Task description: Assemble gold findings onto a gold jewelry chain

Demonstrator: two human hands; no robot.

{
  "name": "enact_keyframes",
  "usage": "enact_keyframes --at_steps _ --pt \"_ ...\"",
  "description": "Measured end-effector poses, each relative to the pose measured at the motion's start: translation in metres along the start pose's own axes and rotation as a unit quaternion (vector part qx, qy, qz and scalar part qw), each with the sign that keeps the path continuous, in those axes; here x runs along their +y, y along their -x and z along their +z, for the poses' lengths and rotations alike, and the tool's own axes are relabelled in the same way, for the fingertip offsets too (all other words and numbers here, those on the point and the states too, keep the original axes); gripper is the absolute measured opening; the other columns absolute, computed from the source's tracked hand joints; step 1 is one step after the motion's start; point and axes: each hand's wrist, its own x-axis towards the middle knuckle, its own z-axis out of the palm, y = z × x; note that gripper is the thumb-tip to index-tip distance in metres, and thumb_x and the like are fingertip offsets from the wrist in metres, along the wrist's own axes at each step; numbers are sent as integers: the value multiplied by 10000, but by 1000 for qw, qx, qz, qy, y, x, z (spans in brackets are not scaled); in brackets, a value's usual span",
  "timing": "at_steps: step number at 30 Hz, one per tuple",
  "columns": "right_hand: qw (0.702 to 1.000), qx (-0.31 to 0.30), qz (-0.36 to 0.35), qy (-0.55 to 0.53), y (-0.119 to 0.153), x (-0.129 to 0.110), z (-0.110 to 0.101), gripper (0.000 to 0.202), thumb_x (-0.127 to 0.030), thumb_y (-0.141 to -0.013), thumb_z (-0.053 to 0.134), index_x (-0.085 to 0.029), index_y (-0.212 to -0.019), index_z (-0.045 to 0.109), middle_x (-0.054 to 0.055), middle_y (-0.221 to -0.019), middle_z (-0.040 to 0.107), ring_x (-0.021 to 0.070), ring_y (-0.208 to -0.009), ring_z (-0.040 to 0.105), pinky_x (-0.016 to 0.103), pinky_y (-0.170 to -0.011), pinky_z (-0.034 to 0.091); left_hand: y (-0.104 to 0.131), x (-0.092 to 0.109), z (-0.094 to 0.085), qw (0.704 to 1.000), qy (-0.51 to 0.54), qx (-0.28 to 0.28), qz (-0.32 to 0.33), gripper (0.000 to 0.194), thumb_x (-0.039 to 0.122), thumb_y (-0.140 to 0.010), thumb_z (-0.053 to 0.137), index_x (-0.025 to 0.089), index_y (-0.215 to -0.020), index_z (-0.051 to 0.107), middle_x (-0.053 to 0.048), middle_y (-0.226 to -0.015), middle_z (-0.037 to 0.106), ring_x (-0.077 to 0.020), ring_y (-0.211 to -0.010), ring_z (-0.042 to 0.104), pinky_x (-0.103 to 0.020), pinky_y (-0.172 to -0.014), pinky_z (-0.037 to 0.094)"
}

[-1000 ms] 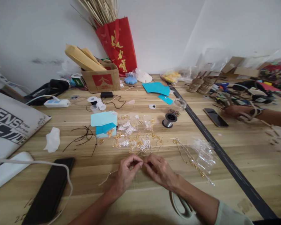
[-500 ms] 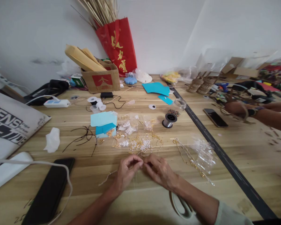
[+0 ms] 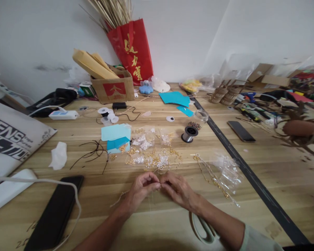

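Over the table's near middle, my left hand [image 3: 141, 190] and my right hand [image 3: 178, 190] meet with their fingertips pinched together. What sits between the fingertips is too small to make out. Faint, thin clear thread [image 3: 151, 200] hangs below my left fingers. A silvery beaded chain [image 3: 117, 200] lies beside my left wrist, partly hidden by it. Just beyond the fingertips are loose gold and silver beads [image 3: 162, 160] and small clear bags of beads [image 3: 143, 141]. Green-handled scissors [image 3: 202, 232] lie partly under my right forearm.
To the right are gold chains [image 3: 211, 177], crumpled clear bags [image 3: 229, 172] and a wire spool [image 3: 189, 134]. A black phone [image 3: 54, 212] and white cable lie at left. Blue cards [image 3: 116, 134] and black cords [image 3: 94, 153] sit farther back. A co-worker's blurred hand [image 3: 299, 130] is at far right.
My hands stay pinched together in nearly the same place, with only slight finger movement. At right, the co-worker's hand has shifted rightward and nearer, revealing tools behind it.
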Motion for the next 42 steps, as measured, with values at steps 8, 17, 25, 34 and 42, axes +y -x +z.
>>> enact_keyframes --at_steps 8,17,25,34,42 --pt "997 -26 6 -70 -1 -2 -4 150 -251 -928 502 -170 -843 594 27 -750 606 122 -675 546 224 -628 434 -1 0 -6 997 31 -69 -19 209 296 -669 727 140 -676 587 5 -631 605 -120 -621 531 -227 -629 398" --pt "985 -36 80 -147 0 1 -1 132 -272 -901 549 -162 -844 595 4 -702 591 104 -614 532 204 -577 422 0 1 -8 995 24 -92 -12 251 354 -695 719 146 -698 578 4 -661 598 -127 -654 533 -230 -645 393" --pt "958 -56 148 -238 -4 -5 -4 213 -337 -898 541 -147 -843 620 12 -680 576 104 -591 526 203 -530 413 0 3 -7 999 -8 -47 -3 240 361 -711 687 144 -711 584 0 -646 586 -132 -646 519 -233 -629 389" --pt "945 -35 170 -278 -5 -3 -3 205 -337 -875 573 -144 -829 622 5 -650 580 103 -576 540 207 -538 422 0 4 -5 999 -25 -25 -2 230 347 -693 691 140 -691 589 9 -634 565 -123 -631 496 -235 -626 389" --pt "953 -34 173 -246 -6 -2 -3 215 -342 -866 586 -142 -795 626 0 -637 579 102 -567 535 203 -523 417 -1 4 -4 999 -31 -13 7 251 364 -679 708 141 -690 592 5 -634 572 -122 -624 504 -229 -614 396"
